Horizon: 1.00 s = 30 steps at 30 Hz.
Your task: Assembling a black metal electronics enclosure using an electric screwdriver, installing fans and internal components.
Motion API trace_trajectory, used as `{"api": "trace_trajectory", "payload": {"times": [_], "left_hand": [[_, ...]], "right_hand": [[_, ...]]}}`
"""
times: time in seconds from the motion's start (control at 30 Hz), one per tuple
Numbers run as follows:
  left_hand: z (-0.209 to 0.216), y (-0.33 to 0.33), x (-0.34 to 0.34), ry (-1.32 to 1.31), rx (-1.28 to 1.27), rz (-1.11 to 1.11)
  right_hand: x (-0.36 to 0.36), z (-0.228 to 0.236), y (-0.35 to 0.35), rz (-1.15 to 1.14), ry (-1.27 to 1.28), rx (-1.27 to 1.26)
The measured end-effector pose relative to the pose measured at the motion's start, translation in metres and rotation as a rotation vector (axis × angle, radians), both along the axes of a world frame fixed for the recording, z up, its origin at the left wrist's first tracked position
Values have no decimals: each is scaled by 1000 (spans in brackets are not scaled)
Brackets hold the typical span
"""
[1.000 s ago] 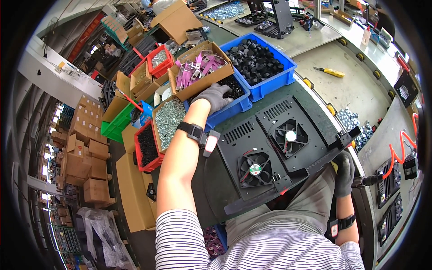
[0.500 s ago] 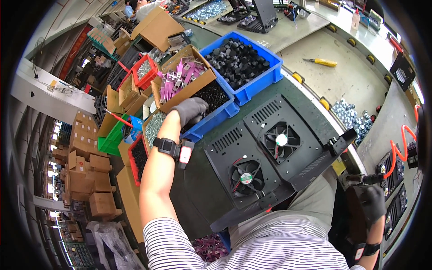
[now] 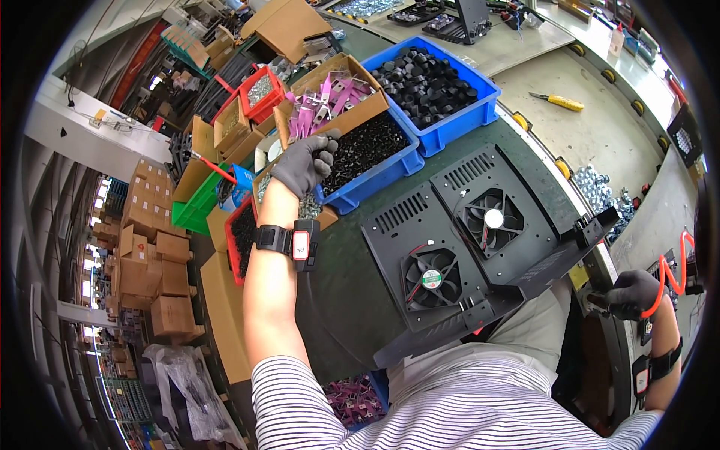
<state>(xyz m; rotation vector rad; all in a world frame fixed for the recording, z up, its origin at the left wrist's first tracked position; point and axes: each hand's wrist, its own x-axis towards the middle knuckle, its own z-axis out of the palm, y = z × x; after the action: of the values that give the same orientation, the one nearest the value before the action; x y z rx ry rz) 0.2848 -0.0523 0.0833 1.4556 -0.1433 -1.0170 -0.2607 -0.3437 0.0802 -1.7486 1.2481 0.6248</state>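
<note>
My left hand, in a dark grey glove, hovers at the left edge of a blue bin of small black screws. Its fingers are curled in, and whatever they may hold is hidden. At the far right, my gloved right hand is closed around an air screwdriver fed by a red coiled hose. In front of me lies a black metal panel, its near edge against my lap. Two fans are set in it, a nearer fan and a farther fan.
A blue bin of black round caps stands behind the screws. Beside it are a carton of pink-wrapped metal strips, a red tray of hardware and a red tray of black screws. A yellow-handled cutter lies on the right.
My left hand has drawn up and left out of the screw bin, fingers curled. My right hand has risen and taken hold of the air screwdriver. The view has shifted slightly.
</note>
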Motion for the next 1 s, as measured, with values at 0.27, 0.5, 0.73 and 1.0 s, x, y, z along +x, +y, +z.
{"api": "trace_trajectory", "payload": {"times": [0.27, 0.5, 0.73, 1.0], "left_hand": [[4, 27, -25, 261, -366, 60], [-2, 47, -38, 302, -540, -80], [-23, 66, -46, 67, -214, 71], [-52, 150, -138, 100, -76, 140]], "right_hand": [[25, -36, 2, 812, 294, 45], [19, -60, 4, 318, 210, 383], [14, -54, 7, 217, 131, 454], [15, -47, 6, 170, 177, 421]]}}
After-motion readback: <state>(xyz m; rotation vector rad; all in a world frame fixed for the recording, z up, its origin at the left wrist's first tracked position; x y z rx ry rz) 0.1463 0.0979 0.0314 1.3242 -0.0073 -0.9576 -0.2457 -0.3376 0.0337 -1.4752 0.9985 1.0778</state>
